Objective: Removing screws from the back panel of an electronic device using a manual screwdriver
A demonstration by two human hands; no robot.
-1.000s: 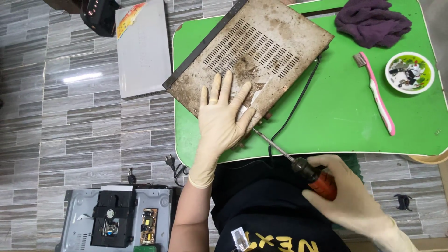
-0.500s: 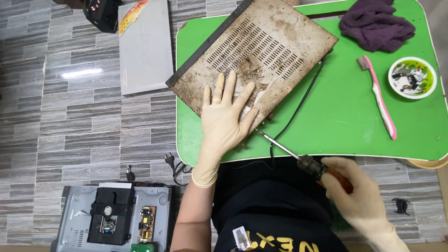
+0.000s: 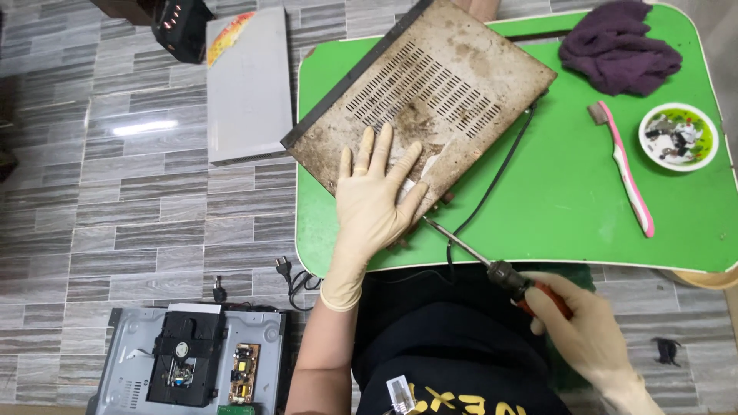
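A dirty, rust-stained metal device case [image 3: 430, 100] with vent slots lies upside down on the green table [image 3: 553, 200]. My gloved left hand [image 3: 377, 200] rests flat on its near corner, fingers spread. My gloved right hand [image 3: 588, 330] grips the red-and-black handle of a screwdriver [image 3: 492, 265], below the table's front edge. The screwdriver's tip touches the case's near edge beside my left thumb. A black cable [image 3: 492, 180] runs from the case across the table toward me.
A purple cloth [image 3: 619, 50], a pink toothbrush [image 3: 626, 169] and a small dish [image 3: 678, 137] sit on the table's right side. On the tiled floor lie a grey cover panel [image 3: 247, 84], an opened player chassis [image 3: 192, 361] and a plug [image 3: 284, 269].
My right hand has drawn back and down toward my lap with the screwdriver, while its tip stays at the case's edge. My left hand has stayed on the case.
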